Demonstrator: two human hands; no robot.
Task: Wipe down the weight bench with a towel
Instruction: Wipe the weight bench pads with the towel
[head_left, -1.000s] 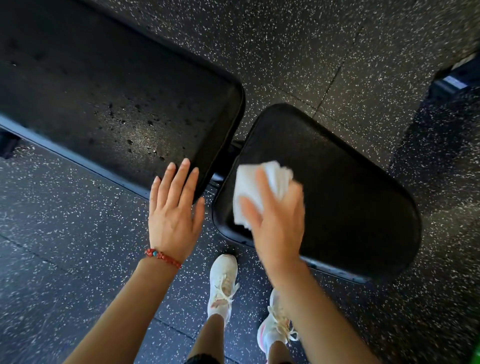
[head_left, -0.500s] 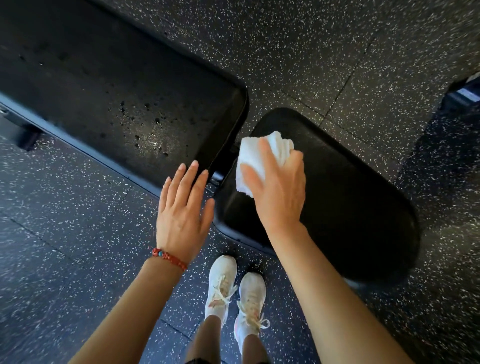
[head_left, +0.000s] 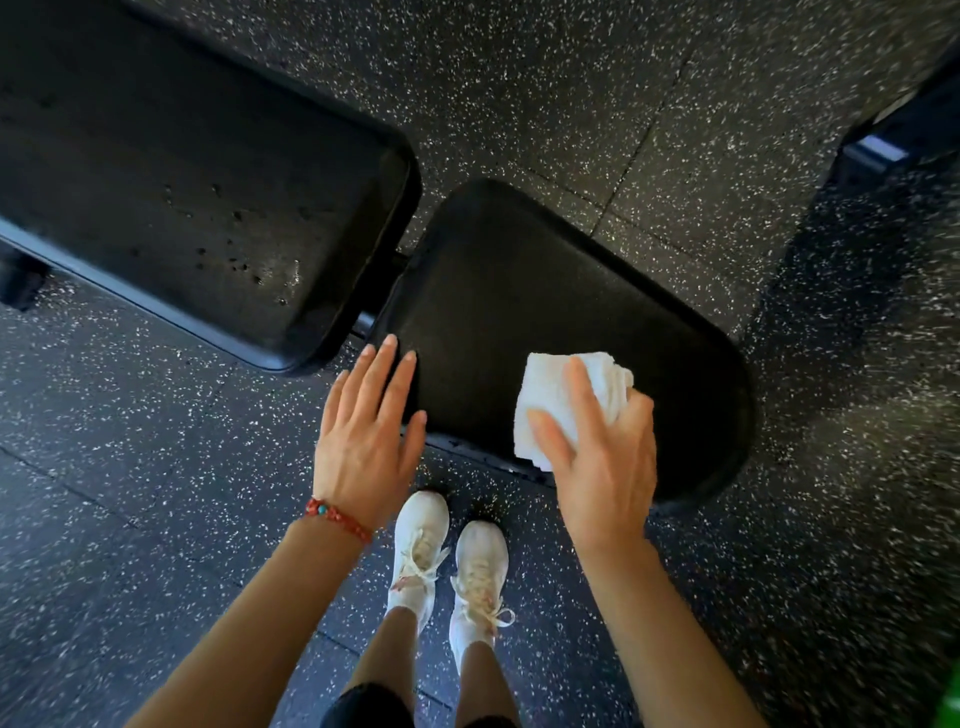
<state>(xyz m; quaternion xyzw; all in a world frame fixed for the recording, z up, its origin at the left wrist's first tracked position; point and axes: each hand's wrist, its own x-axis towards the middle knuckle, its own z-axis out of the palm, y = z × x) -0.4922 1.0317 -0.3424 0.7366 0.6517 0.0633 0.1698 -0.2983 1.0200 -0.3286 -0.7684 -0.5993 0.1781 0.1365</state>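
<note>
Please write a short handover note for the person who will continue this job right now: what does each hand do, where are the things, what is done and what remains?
Right hand: presses the folded white towel flat on the seat pad, near its front edge.
Left hand: open, fingers spread, holds nothing, at the seat pad's left corner.
Back pad: to the left, across a narrow gap; dark droplets and spots show on its surface near the seat end, so it looks not yet wiped.
Done: cannot tell how much of the seat pad is wiped.
Left: finish the seat pad, then wipe the back pad.
</note>
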